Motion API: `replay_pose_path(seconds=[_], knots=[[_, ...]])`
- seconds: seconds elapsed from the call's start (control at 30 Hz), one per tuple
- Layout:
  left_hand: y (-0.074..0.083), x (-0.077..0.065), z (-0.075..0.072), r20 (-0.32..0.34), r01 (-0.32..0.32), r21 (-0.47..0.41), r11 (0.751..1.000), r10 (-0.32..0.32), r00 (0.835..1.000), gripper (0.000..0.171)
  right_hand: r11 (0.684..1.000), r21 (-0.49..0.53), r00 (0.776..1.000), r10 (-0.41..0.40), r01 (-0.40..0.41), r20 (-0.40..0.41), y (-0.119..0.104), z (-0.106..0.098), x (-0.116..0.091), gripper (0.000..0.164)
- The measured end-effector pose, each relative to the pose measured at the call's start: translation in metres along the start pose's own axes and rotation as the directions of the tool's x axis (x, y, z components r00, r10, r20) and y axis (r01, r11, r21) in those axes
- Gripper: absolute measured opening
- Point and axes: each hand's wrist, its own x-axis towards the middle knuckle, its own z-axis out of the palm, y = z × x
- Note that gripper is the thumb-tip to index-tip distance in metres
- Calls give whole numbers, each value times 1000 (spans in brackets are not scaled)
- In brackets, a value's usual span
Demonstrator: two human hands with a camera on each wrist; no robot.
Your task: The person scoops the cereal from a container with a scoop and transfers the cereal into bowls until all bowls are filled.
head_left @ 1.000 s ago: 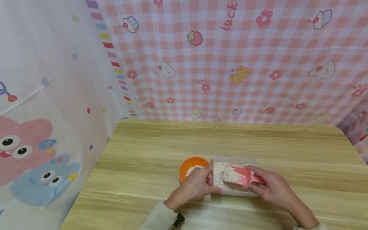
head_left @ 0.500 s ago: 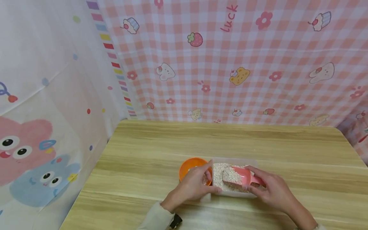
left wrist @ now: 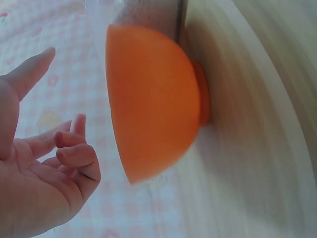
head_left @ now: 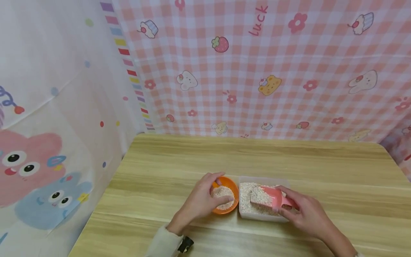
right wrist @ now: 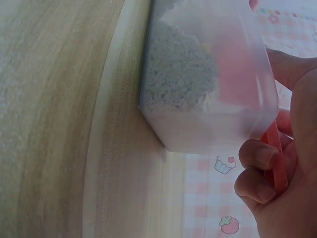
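Observation:
My left hand hovers over the left side of an orange bowl, thumb and fingers spread apart. Pale oat flakes lie inside the bowl. In the left wrist view, that hand is clear of the rim and holds nothing. Just right of the bowl stands a translucent plastic container with more flakes in it. My right hand grips the handle of a pink scoop. The scoop rests inside the container, its front loaded with flakes.
Both vessels stand on a wood-grain table near its front. Behind it hangs a pink checked cloth, and a white printed cloth hangs along the left side.
My left hand has left the container's left edge and moved left over the bowl, uncovering the flakes there. The right hand and scoop have stayed nearly still.

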Motion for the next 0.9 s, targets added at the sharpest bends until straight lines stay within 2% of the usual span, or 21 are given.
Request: replay_pose_path(seconds=[0.23,0.5,0.73,0.9], knots=[[-17,-4,-12,-49,11,-32,999,-12,999,68,999,22,1000,25,-25,14,0,0,-1,58],[-37,-8,-19,-47,67,-51,996,-69,996,68,1000,8,1000,25,-25,13,0,0,0,58],[-47,-10,-19,36,123,-73,990,-120,992,76,1000,4,999,29,-29,19,-1,-1,1,59],[-53,-10,-17,122,132,-94,987,-120,985,87,1000,12,1000,21,-21,6,-1,1,0,59]])
